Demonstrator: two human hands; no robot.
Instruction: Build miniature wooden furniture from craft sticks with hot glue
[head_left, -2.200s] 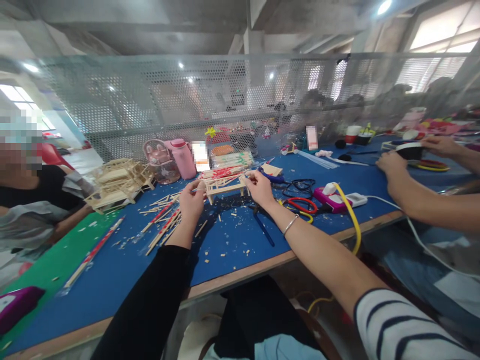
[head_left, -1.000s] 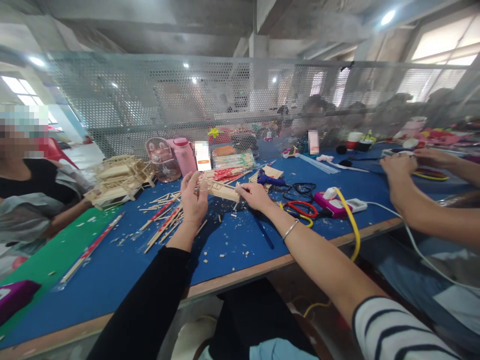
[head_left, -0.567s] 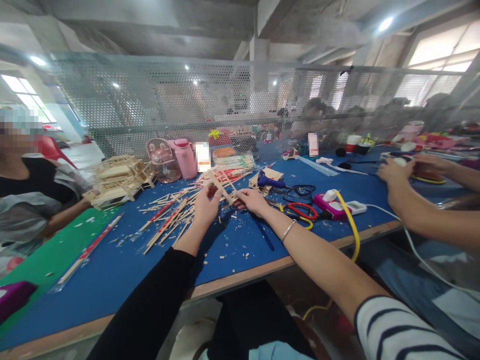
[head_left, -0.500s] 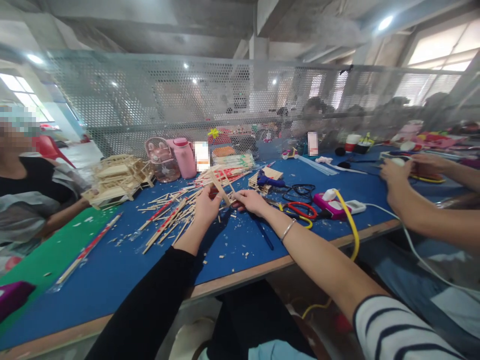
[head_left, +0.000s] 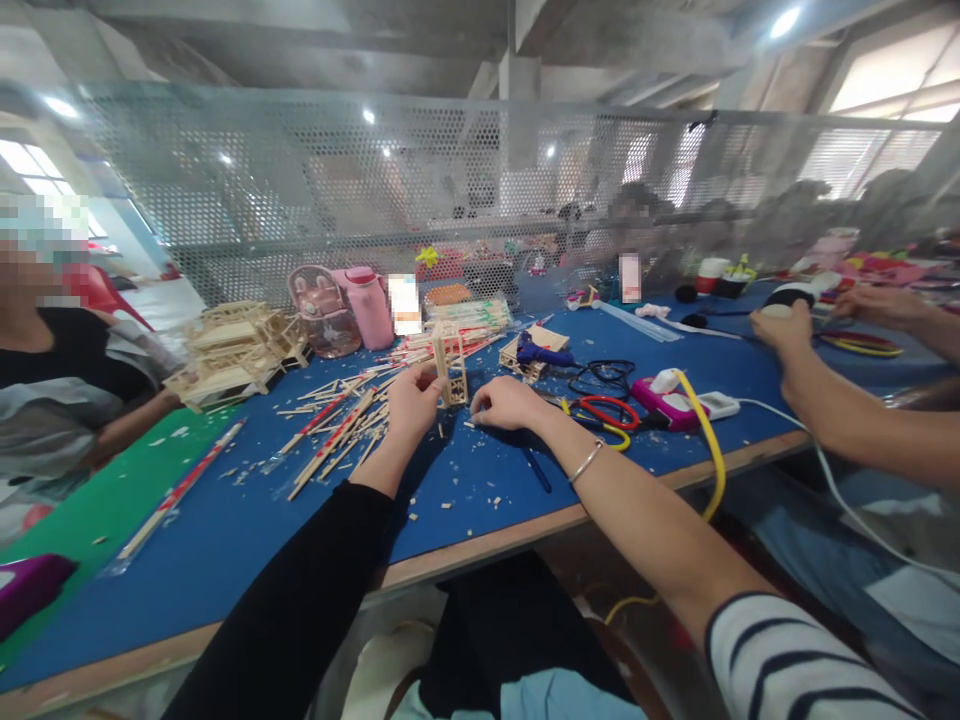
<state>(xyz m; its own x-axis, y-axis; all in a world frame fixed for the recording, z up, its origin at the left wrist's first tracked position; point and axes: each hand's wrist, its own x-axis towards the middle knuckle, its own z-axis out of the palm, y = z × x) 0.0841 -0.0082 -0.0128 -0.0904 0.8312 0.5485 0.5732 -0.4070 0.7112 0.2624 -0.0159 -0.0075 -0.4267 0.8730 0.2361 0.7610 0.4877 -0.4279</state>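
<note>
A small frame built of wooden sticks (head_left: 454,372) stands tilted slightly above or on the blue table; which, I cannot tell. My left hand (head_left: 411,405) grips its left side between thumb and fingers. Just right of it, my right hand (head_left: 504,403) is low at the table, apart from the frame, with its fingertips pinched together. A tiny pale wood bit (head_left: 470,424) shows at those fingertips, but whether they hold it is unclear. Loose wooden sticks (head_left: 346,432) lie in a pile left of my left hand.
A blue glue gun (head_left: 541,350) rests on a small wooden piece beyond my right hand. Pliers with red handles (head_left: 604,410) and a purple power strip (head_left: 666,402) lie to the right. Pink bottle (head_left: 367,308) and stick models (head_left: 236,350) stand behind. Co-workers sit at both sides.
The stick frame has turned more upright in my left hand. My right hand has let go of it and moved slightly right, down to the table.
</note>
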